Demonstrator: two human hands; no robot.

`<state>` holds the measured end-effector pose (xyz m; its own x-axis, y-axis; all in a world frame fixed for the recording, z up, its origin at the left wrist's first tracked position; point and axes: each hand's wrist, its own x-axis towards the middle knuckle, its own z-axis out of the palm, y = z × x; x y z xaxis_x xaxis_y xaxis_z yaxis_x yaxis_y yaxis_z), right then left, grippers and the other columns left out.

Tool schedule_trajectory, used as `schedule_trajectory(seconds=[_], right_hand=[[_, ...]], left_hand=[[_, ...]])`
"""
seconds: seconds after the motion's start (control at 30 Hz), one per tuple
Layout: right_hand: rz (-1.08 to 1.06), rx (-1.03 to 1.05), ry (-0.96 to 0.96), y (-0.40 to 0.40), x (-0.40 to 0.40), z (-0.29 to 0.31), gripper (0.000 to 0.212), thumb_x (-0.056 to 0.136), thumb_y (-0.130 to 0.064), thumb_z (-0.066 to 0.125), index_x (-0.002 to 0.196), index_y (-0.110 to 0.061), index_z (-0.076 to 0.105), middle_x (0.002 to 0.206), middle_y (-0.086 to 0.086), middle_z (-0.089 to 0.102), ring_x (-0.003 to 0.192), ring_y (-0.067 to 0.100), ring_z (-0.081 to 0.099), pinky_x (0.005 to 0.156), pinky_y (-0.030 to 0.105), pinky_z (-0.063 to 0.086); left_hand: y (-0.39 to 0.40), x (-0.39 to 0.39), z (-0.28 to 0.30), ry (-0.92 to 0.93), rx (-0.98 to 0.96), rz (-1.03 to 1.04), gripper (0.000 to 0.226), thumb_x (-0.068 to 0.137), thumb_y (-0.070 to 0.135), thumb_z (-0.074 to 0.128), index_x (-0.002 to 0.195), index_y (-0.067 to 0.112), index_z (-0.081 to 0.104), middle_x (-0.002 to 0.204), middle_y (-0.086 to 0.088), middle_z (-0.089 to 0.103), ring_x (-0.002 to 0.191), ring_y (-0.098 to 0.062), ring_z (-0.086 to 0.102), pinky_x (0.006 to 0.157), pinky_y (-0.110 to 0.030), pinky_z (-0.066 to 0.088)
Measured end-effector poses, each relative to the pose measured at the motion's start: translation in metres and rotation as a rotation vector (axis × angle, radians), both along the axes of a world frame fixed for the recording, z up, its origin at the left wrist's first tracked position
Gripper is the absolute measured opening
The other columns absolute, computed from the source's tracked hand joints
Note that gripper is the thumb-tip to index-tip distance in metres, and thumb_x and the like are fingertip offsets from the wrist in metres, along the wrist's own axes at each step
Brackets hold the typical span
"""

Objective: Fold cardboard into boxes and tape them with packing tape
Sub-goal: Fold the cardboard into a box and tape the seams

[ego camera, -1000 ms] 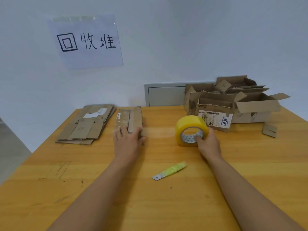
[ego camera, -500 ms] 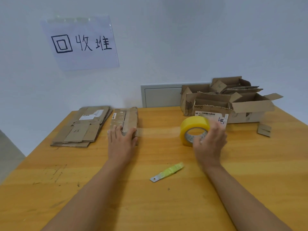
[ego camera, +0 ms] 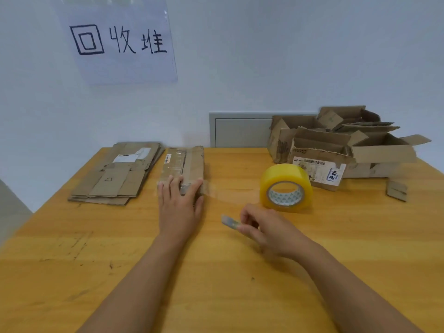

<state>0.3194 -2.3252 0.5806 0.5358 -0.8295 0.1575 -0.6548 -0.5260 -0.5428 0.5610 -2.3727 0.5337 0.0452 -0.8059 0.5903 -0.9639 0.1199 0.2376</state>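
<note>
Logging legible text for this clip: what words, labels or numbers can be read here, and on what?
"回收堆": handwritten on the wall sign.
Blue stamp on the open box's label: two characters, too blurred to read; its barcode and print are too small.
White label on the flat stack: unreadable.
Sticker on the taped box: unreadable.

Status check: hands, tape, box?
Left hand flat on small taped box. Right hand pinching cutter blade. Tape strip stretched from box to yellow tape roll, uncut. Nothing in the way.
</note>
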Motion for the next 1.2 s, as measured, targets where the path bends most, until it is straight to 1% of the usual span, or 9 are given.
schedule_trajectory(seconds=[0.13,0.27,0.4,0.5,0.63,0.7,0.93,1.03,1.2], right_hand=[[-0.100,-0.068,-0.487,-0.022,0.020,0.012,0.013,0.097,-0.018,0.058,0.096,-0.031,0.059,0.066,-0.012,0.050,0.058,0.005,0.042,0.056,0.025,0.035],[-0.306,-0.134,-0.798,-0.039,0.020,0.026,0.025,0.095,-0.010,0.063,0.094,-0.035,0.067,0.081,0.002,0.068,0.073,0.023,0.061,0.066,0.035,0.050],[-0.518,-0.436,-0.725,-0.052,-0.003,0.035,0.018,0.098,-0.013,0.059,0.100,-0.029,0.067,0.089,-0.015,0.066,0.081,0.000,0.061,0.071,0.014,0.047],[-0.578,-0.567,-0.610,-0.059,-0.009,0.041,0.013,0.099,-0.014,0.058,0.105,-0.014,0.069,0.088,-0.008,0.065,0.082,0.003,0.057,0.069,0.011,0.043],[-0.551,-0.428,-0.452,-0.066,-0.003,0.038,0.011,0.099,-0.017,0.058,0.104,-0.019,0.068,0.084,-0.006,0.067,0.076,0.012,0.064,0.068,0.041,0.055],[-0.489,-0.360,-0.432,-0.066,0.008,0.040,0.011,0.098,-0.018,0.058,0.103,-0.021,0.068,0.084,-0.005,0.069,0.077,0.017,0.068,0.067,0.045,0.056],[-0.409,-0.231,-0.716,-0.057,0.030,0.062,0.013,0.099,-0.018,0.058,0.105,-0.023,0.068,0.091,-0.003,0.071,0.088,0.016,0.068,0.078,0.044,0.058],[-0.342,-0.008,-0.912,-0.049,0.037,0.054,0.025,0.094,-0.017,0.051,0.108,-0.019,0.071,0.105,0.007,0.073,0.099,0.023,0.069,0.088,0.042,0.057],[-0.204,0.136,-0.995,-0.039,0.065,0.034,0.033,0.090,0.008,0.061,0.115,-0.013,0.064,0.114,0.010,0.071,0.107,0.016,0.069,0.089,0.025,0.055]], left_hand=[[-0.002,0.000,-0.001,0.025,0.000,0.002,0.041,0.089,0.034,0.068,0.129,0.032,0.059,0.137,-0.017,0.048,0.138,-0.039,0.033,0.120,-0.053,0.013],[-0.003,0.004,-0.001,0.040,-0.003,-0.007,0.042,0.088,0.035,0.069,0.129,0.034,0.059,0.138,-0.016,0.048,0.138,-0.038,0.033,0.121,-0.051,0.009],[-0.009,0.006,0.000,0.056,-0.010,0.001,0.040,0.088,0.034,0.069,0.127,0.032,0.061,0.137,-0.016,0.048,0.139,-0.038,0.032,0.121,-0.051,0.008],[-0.010,0.005,0.000,0.069,-0.014,0.000,0.039,0.088,0.032,0.070,0.126,0.031,0.062,0.137,-0.016,0.049,0.141,-0.038,0.030,0.121,-0.051,0.006],[-0.009,0.005,0.002,0.080,-0.008,-0.004,0.041,0.088,0.030,0.071,0.127,0.032,0.061,0.139,-0.016,0.048,0.143,-0.038,0.028,0.121,-0.050,0.005],[-0.009,0.005,0.003,0.086,-0.003,-0.005,0.041,0.088,0.029,0.071,0.127,0.032,0.061,0.140,-0.016,0.047,0.143,-0.038,0.027,0.121,-0.050,0.005],[-0.008,0.007,0.004,0.099,0.009,-0.024,0.043,0.086,0.024,0.073,0.127,0.032,0.062,0.140,-0.017,0.048,0.142,-0.039,0.029,0.121,-0.053,0.008],[-0.009,0.007,0.003,0.098,0.008,-0.028,0.044,0.086,0.024,0.073,0.128,0.032,0.062,0.139,-0.017,0.048,0.142,-0.039,0.029,0.120,-0.054,0.010],[-0.010,0.008,0.003,0.107,0.015,-0.022,0.044,0.087,0.025,0.072,0.129,0.033,0.060,0.141,-0.016,0.047,0.143,-0.039,0.028,0.121,-0.050,0.007]])
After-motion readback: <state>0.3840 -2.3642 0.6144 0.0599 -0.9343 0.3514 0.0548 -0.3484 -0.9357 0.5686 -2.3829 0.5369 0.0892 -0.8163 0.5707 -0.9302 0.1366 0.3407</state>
